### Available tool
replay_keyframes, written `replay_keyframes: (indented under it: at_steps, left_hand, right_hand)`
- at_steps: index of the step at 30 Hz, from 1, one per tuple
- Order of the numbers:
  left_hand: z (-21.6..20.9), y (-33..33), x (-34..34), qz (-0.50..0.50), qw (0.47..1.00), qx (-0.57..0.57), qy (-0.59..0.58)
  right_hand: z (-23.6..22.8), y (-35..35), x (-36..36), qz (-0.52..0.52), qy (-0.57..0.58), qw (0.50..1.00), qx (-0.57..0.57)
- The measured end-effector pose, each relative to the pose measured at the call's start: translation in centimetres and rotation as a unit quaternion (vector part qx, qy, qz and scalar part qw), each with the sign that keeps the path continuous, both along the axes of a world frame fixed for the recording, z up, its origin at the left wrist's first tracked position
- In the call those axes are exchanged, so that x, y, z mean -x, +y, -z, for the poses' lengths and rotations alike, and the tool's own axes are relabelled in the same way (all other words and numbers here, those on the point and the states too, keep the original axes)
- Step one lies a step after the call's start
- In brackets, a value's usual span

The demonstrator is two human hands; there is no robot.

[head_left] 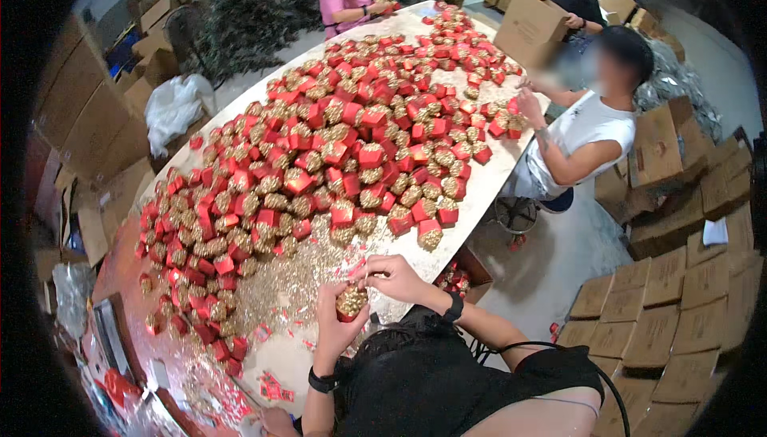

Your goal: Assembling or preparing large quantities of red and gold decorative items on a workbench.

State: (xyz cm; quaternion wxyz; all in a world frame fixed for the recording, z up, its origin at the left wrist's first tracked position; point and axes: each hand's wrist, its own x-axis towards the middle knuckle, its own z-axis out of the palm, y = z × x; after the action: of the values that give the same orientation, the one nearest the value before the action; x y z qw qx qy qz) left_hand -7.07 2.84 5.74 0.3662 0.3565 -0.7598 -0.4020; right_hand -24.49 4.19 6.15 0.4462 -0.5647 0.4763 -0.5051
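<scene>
My left hand (pixel 334 317) is wrapped round a small red pot with a bumpy gold top (pixel 351 301), held close to the table's near edge. Above it my right hand (pixel 395 279) has its thumb and fingers pinched together, on something too small to make out. A great heap of the same red-and-gold pots (pixel 343 141) spreads over the long pale table (pixel 459 249) beyond my hands. Gold flakes and red scraps (pixel 311 277) are scattered on the tabletop around my left hand.
A person in a white sleeveless top (pixel 583 137) sits at the right side; a person in pink (pixel 347 1) works at the far end. Another person carries a cardboard box (pixel 531 28). Stacked cartons (pixel 651 309) stand right. An open box of red pieces (pixel 467 273) sits beside the table.
</scene>
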Motion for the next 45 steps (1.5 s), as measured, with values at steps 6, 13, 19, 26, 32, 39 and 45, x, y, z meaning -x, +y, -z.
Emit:
replay_keyframes:
  at_steps: [6,13,19,26,32,39,45]
  left_hand:
    - [-0.4,0.3,-0.7,-0.007,0.998,0.007,-0.06]
    - [0.3,1.9,0.0,0.009,0.998,0.038,-0.048]
    - [0.7,0.2,-0.6,0.096,0.966,0.139,-0.195]
    - [11.6,-1.7,-7.3,-0.1,0.971,-0.025,-0.215]
    - [17.9,3.0,-15.2,-0.178,0.775,-0.303,-0.526]
    - [17.9,5.5,-12.4,-0.149,0.849,-0.054,-0.503]
    - [23.1,4.9,-10.7,-0.043,0.923,-0.132,-0.358]
  right_hand:
    - [-1.1,-0.3,0.2,-0.032,0.093,0.995,0.036]
    - [-1.0,1.2,-0.3,-0.017,0.06,0.997,-0.041]
    - [-0.1,2.3,1.5,0.0,0.18,0.984,-0.012]
    - [2.7,11.1,8.5,0.269,0.336,0.9,-0.069]
    - [16.1,17.7,16.1,0.325,0.341,0.873,-0.126]
    - [16.4,8.6,10.6,-0.211,0.212,0.85,-0.433]
    - [16.8,0.4,-1.5,-0.23,0.304,0.919,-0.101]
